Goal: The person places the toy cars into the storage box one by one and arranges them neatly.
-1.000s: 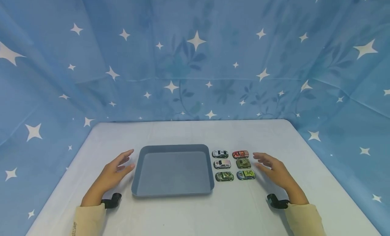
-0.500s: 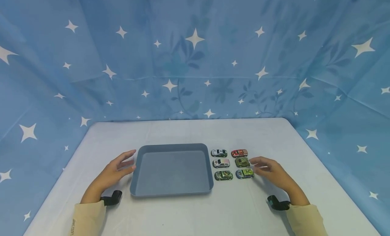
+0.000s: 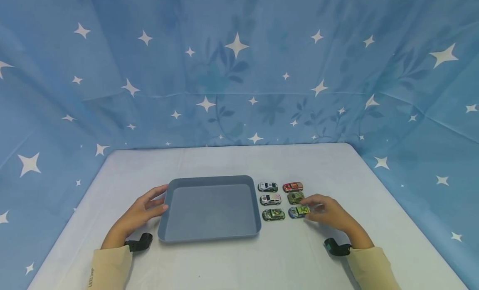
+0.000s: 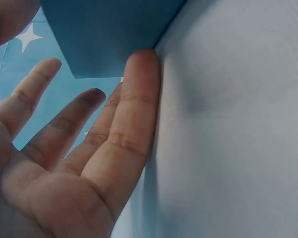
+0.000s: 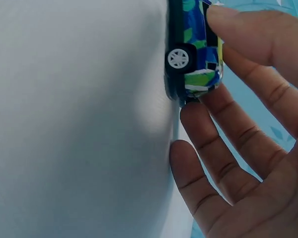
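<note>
A blue and yellow-green toy car (image 3: 297, 212) stands at the near right of a small group of cars on the white table. Around its right end is my right hand (image 3: 327, 213), thumb on the near side and forefinger on the far side. In the right wrist view the thumb (image 5: 258, 29) overlaps the car's window, and the other fingers spread loosely below and behind. My left hand (image 3: 136, 215) has its fingertips right at the left rim of a blue-grey tray (image 3: 209, 239); in the left wrist view its fingers are extended near the tray wall (image 4: 104, 39).
An olive-green car (image 3: 295, 198) and a red car (image 3: 293, 187) stand just behind. Left of them are a white-and-green car (image 3: 267, 186), a white car (image 3: 270, 199) and a green patterned car (image 3: 273, 215), close to the tray's right wall. A blue star-patterned curtain (image 3: 239, 74) hangs behind the table.
My right hand has moved left and slightly toward me, from beside the cars to around the blue and yellow-green one. The left hand has come up to the tray's rim. The cars stay put.
</note>
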Action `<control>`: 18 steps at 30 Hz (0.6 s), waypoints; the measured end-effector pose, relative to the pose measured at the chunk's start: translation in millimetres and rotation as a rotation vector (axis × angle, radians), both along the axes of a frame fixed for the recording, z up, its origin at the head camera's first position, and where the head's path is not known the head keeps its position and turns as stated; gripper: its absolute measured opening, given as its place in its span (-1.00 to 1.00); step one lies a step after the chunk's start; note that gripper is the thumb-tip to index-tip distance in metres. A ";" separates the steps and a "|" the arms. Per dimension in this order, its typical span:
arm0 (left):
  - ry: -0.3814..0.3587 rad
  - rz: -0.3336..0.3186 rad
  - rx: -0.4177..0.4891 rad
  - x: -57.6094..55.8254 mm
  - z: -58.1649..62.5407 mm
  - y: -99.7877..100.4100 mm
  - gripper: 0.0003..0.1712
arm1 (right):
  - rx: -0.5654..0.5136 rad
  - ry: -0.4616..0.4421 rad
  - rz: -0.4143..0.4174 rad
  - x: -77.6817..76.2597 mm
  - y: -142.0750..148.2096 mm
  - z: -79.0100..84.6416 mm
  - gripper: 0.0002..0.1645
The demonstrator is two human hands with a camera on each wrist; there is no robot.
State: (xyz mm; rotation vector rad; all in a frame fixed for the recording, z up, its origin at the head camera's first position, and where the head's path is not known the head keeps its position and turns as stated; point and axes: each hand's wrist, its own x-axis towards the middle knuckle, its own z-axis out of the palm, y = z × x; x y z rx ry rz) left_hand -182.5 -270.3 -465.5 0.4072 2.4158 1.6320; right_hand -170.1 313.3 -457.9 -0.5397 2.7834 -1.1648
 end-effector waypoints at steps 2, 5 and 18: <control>-0.003 -0.003 -0.006 -0.8 -1.2 0.5 -0.18 | 0.018 0.010 0.003 0.8 -1.0 -0.3 -0.55; -0.007 -0.006 -0.020 -1.4 -3.0 0.6 -0.19 | 0.043 0.022 0.000 0.7 -2.9 -0.3 -0.56; -0.033 -0.013 -0.009 -1.9 -6.4 -1.6 -0.18 | 0.118 0.052 -0.024 -1.3 -11.0 1.1 -0.64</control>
